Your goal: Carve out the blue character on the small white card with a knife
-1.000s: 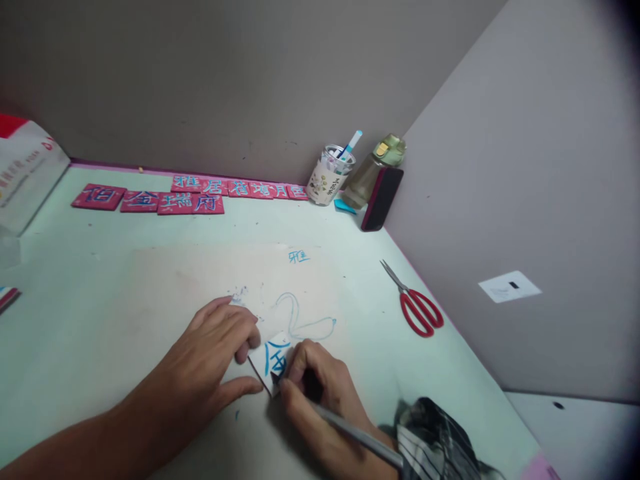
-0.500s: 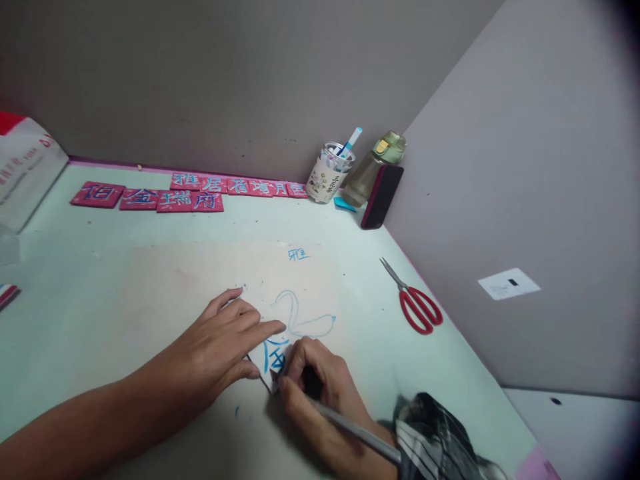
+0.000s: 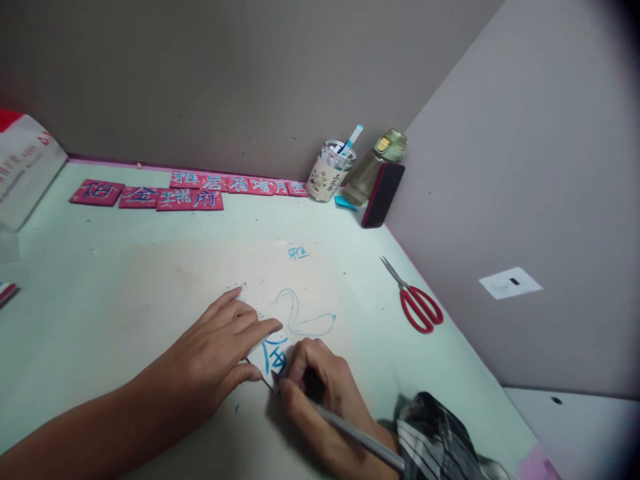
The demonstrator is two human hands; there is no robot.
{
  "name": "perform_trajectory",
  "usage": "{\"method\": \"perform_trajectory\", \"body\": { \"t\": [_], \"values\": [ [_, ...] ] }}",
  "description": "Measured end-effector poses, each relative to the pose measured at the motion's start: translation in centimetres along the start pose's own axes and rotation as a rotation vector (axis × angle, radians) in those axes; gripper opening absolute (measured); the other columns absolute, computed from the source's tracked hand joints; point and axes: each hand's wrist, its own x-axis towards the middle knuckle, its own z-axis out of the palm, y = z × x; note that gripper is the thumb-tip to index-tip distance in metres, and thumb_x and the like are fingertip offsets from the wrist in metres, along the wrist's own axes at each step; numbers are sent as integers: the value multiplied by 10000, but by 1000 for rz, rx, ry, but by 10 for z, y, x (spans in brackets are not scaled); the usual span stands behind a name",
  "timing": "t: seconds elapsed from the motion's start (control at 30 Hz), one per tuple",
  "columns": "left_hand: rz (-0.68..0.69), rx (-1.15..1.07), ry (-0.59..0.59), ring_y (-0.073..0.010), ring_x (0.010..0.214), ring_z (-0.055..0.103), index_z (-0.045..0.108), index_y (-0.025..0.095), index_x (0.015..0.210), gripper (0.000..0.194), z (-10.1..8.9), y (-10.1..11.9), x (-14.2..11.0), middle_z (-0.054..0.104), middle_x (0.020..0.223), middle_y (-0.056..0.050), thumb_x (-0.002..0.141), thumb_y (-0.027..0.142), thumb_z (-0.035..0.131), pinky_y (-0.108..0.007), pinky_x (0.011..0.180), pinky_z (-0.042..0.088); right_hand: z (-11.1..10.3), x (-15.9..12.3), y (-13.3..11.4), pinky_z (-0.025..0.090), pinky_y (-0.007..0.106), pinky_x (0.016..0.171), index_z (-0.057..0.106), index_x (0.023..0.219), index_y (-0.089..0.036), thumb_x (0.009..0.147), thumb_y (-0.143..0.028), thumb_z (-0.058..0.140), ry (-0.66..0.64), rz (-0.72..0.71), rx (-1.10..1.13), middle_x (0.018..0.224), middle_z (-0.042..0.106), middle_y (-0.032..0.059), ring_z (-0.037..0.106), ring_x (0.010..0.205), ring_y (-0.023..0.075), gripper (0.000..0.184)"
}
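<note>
A small white card point(image 3: 259, 360) with blue strokes of a Chinese character lies tilted on the pale board point(image 3: 165, 280). My left hand point(image 3: 220, 347) steadies it, thumb at its lower left edge and forefinger along its upper side. The other fingers rest on the board. In my right hand point(image 3: 325, 393) is a craft knife point(image 3: 350, 433) with a long grey handle, gripped like a pen. Its dark pointed tip touches the card near the lower corner, below the blue strokes. My right fingers cover the card's right part.
Pink tiles with blue characters point(image 3: 140, 197) line the back. A jar of markers point(image 3: 325, 177), a green bottle point(image 3: 365, 173) and a leaning phone point(image 3: 383, 197) stand at the back right. Red-handled scissors point(image 3: 420, 307) lie right; a white bag point(image 3: 25, 167) sits left.
Both hands stay nearly in place. The card has shifted or turned very slightly under them, and the knife tip remains near its lower corner.
</note>
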Motion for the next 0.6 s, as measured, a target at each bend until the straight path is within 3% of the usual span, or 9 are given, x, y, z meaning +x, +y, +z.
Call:
{"method": "perform_trajectory", "body": {
  "t": [0.6],
  "values": [
    [-25, -19, 67, -206, 1021, 621, 543, 269, 1337, 442, 3, 3, -2, 653, 1007, 5, 915, 156, 609, -510, 1258, 255, 0, -2, -2, 385, 338, 647, 451, 752, -241, 866, -226, 548, 23, -50, -17, 717, 559, 9, 493, 718, 185, 151]
  ]
}}
